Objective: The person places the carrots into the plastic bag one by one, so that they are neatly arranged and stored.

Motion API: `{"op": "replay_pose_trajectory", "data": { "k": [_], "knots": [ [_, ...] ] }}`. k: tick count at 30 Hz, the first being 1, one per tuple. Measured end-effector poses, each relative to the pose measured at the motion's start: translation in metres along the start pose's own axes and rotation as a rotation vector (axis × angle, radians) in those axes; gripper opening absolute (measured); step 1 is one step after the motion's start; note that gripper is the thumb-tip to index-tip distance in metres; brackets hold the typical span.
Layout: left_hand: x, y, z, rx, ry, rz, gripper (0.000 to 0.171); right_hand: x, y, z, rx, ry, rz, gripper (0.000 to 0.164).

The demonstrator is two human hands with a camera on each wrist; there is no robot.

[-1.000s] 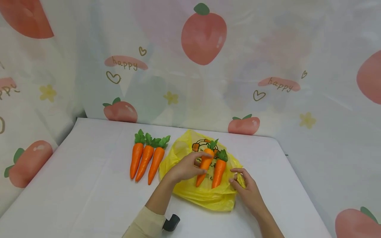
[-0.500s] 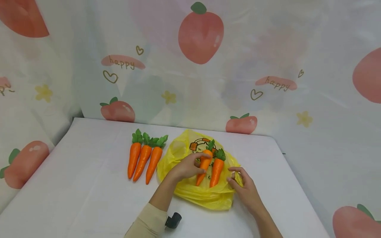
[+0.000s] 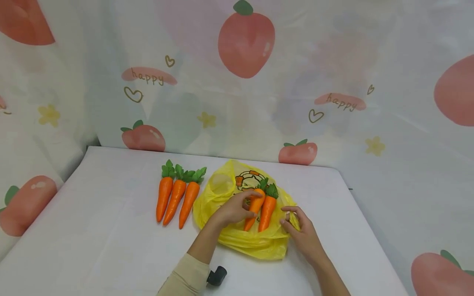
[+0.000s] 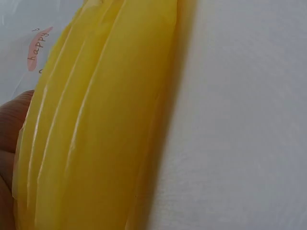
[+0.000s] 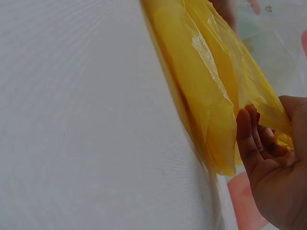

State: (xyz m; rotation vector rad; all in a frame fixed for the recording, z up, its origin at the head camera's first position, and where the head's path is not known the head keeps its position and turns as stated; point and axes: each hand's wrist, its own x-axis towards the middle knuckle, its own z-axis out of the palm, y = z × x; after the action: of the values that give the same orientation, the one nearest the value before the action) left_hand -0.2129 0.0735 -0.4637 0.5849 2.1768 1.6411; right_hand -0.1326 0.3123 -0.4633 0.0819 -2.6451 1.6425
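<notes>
My left hand (image 3: 235, 209) grips an orange carrot (image 3: 256, 201) with green leaves, thumb and fingers on either side of it, over the open yellow plastic bag (image 3: 255, 246). Right beside it in the bag lies a second carrot (image 3: 267, 211), tilted, its leaf end toward the back. With bent fingers my right hand (image 3: 304, 232) pinches the bag's right edge; in the right wrist view the yellow film (image 5: 261, 103) runs between thumb and fingers. The left wrist view is mostly filled by the bag's folds (image 4: 110, 115), and only a bit of the left hand shows there.
Three more carrots (image 3: 173, 201) lie side by side on the white table (image 3: 111, 230), left of the bag. A black object (image 3: 217, 276) sits at the left sleeve's cuff. A patterned curtain (image 3: 207, 74) stands behind the table.
The carrot in my left hand has come down slightly and closer to the second carrot. My right hand keeps its hold on the bag's edge. The whole head view has shifted a little.
</notes>
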Motion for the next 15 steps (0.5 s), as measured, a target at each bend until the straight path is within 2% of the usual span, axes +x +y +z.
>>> {"op": "replay_pose_trajectory", "data": {
  "k": [11,15],
  "knots": [
    [0.0014,-0.0016,0.0024,0.091,0.047,-0.031,0.053,0.0013,0.0028,0.0015,0.02,0.001,-0.006,0.032],
    [0.0032,0.0005,0.0023,0.11,0.051,-0.017,0.054,0.0011,0.0031,0.0016,0.017,0.003,0.001,0.033]
  ]
}}
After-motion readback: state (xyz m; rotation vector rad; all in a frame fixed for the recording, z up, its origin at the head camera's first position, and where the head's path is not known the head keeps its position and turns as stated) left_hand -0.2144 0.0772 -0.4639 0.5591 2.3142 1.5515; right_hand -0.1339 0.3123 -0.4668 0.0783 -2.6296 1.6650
